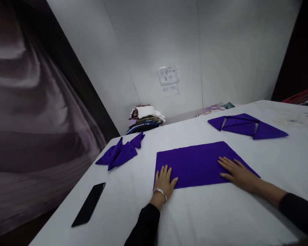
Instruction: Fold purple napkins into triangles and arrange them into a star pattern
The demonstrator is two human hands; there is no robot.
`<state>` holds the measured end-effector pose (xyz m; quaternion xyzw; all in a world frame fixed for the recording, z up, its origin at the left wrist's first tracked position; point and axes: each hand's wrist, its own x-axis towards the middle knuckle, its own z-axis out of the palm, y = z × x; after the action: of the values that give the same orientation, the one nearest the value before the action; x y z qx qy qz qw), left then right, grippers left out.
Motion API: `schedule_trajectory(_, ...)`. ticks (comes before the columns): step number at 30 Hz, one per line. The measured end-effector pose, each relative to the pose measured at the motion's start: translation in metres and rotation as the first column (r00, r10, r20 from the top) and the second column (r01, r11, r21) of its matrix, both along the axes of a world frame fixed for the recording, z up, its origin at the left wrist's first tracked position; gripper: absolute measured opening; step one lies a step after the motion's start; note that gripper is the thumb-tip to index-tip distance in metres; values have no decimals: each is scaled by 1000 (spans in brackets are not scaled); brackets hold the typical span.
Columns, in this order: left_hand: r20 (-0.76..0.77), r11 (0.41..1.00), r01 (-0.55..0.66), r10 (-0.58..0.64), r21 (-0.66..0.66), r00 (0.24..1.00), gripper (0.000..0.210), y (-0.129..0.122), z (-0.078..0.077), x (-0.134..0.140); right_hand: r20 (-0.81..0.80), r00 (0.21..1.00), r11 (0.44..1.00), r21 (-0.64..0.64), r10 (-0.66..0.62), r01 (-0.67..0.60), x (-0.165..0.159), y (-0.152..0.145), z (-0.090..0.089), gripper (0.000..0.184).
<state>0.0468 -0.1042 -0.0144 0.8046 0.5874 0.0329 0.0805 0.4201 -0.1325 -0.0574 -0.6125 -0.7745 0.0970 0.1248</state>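
Note:
A purple cloth napkin [195,164] lies flat on the white-covered table [195,215], spread as a smooth four-sided piece. My left hand [165,179], with a silver bracelet at the wrist, rests palm down on its near left corner, fingers stretched out. Toward the right side of the same cloth, my right hand [236,172] lies flat with the fingers apart. Neither hand grips anything. Beyond my left hand sits a folded purple cloth [123,153] with raised points. Another folded purple cloth [240,125], made of angled sections, lies at the far right.
A black phone-like slab [89,205] lies near the table's left edge. Stacked fabrics [145,119] and a smaller cloth pile [213,109] stand along the wall. Paper signs [168,80] hang there. A draped pinkish curtain [28,119] borders the left side.

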Motion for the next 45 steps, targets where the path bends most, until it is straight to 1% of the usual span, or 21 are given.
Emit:
schedule_trajectory(3,52,999,-8,10,-39,999,64,2,3,0,38,987,988,27,-156,155,58,-1,-14,67)
schedule_trajectory(5,79,996,-43,49,-76,996,62,8,9,1,42,980,981,38,-194,192,72,0,-11,64)
schedule_trajectory(6,85,994,-66,73,-85,994,61,13,12,2,37,980,980,37,-197,195,69,2,-6,64)
schedule_trajectory(8,84,993,-95,102,-75,991,59,26,19,8,10,983,983,17,-182,181,41,8,10,68)
schedule_trajectory(10,75,995,-91,94,-41,993,58,43,24,19,-17,993,993,-24,-118,118,-7,21,30,70)
schedule_trajectory(13,46,997,-71,71,-4,996,56,69,25,39,-77,994,996,-41,80,-84,-87,47,52,72)
schedule_trajectory(15,19,997,-69,68,17,997,56,82,21,50,-100,982,984,-63,160,-166,-130,66,58,73)
schedule_trajectory(16,6,997,-72,71,25,997,56,87,18,53,-102,976,978,-68,191,-199,-145,75,58,73)
schedule_trajectory(18,-17,996,-89,89,33,996,59,94,13,56,-85,973,973,-64,215,-221,-158,92,55,74)
schedule_trajectory(19,-25,995,-99,100,33,995,61,96,10,55,-70,974,974,-58,213,-217,-156,99,52,75)
schedule_trajectory(21,-41,993,-118,119,30,992,67,99,6,50,-31,987,986,-48,158,-160,-135,111,46,76)
schedule_trajectory(23,-57,992,-123,125,33,991,72,100,2,46,15,999,999,-45,31,-30,-96,117,41,76)
schedule_trajectory(24,-63,992,-121,123,39,990,73,100,1,44,44,997,996,-45,-69,71,-73,117,39,75)
schedule_trajectory(27,-66,992,-108,112,62,992,74,101,-2,42,88,962,964,-44,-259,263,-4,108,34,71)
schedule_trajectory(30,-54,992,-109,113,69,992,74,102,-3,44,123,924,930,-29,-361,367,41,93,31,68)
schedule_trajectory(34,-42,995,-95,97,42,994,72,103,-1,44,181,903,918,-5,-389,396,57,78,27,63)
schedule_trajectory(36,-41,997,-75,77,30,996,68,101,-1,36,193,905,923,-2,-378,386,60,72,25,62)
schedule_trajectory(39,-47,996,-83,85,36,995,61,90,-2,9,189,914,931,2,-359,365,73,57,19,61)
schedule_trajectory(42,-51,984,-171,174,56,983,57,68,0,-29,172,922,937,4,-346,350,89,42,13,59)
schedule_trajectory(44,-44,967,-242,246,78,968,55,53,3,-47,137,926,934,-19,-351,357,87,34,14,59)
schedule_trajectory(45,-36,958,-270,274,91,961,52,46,6,-52,113,930,934,-29,-351,356,80,31,17,60)
